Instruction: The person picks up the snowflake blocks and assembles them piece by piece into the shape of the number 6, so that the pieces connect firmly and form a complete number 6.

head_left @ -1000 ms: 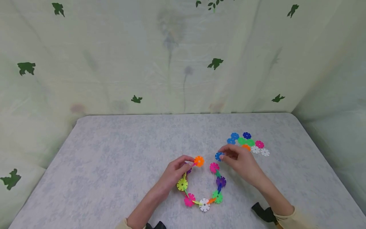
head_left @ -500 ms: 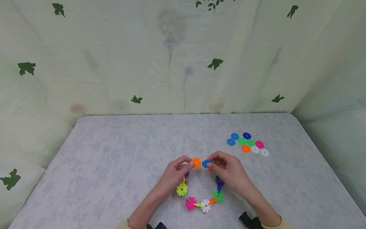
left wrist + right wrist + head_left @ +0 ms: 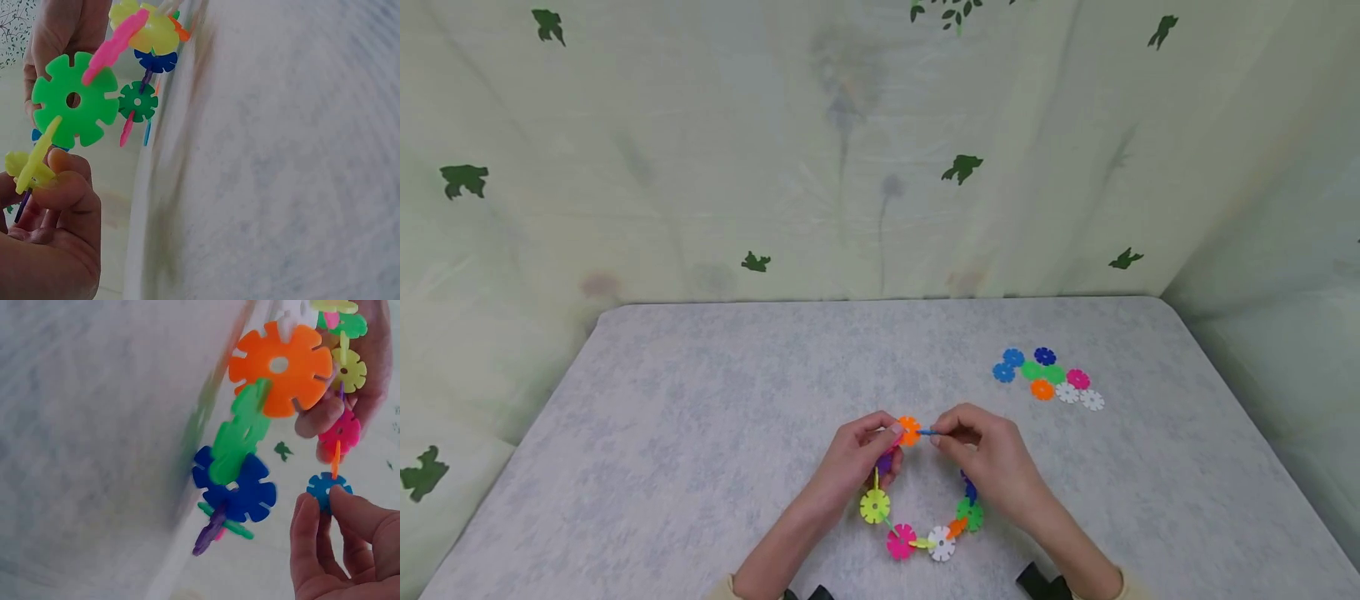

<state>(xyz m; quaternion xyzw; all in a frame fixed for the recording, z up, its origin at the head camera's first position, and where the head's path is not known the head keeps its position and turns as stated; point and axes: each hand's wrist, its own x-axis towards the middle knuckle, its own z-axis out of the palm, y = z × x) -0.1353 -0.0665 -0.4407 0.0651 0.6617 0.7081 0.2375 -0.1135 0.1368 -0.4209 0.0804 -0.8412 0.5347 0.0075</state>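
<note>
A curved chain of notched, flower-shaped interlocking discs (image 3: 875, 507) hangs between the two hands in many colours. The left hand (image 3: 856, 454) pinches its left end, thumb and fingers at a pink disc (image 3: 340, 430) beside an orange disc (image 3: 909, 431). Between thumb and fingertips the right hand (image 3: 992, 458) pinches a blue interlocking disc (image 3: 322, 485), seen edge-on in the head view. The blue disc's edge meets the orange disc at the slots, the two crosswise. In the head view, the right hand covers the chain's other end, below a dark blue disc (image 3: 970, 487).
Loose discs lie at the table's back right, among them blue (image 3: 1003, 372), orange (image 3: 1042, 389), pink (image 3: 1078, 379) and white (image 3: 1092, 400) ones. The grey table (image 3: 715, 400) ends at a pale curtain (image 3: 700, 167) with green bird shapes.
The right hand has come left and down with the blue disc, turned it edge-on and brought it against the orange disc. The left hand has shifted slightly left and down with the chain.
</note>
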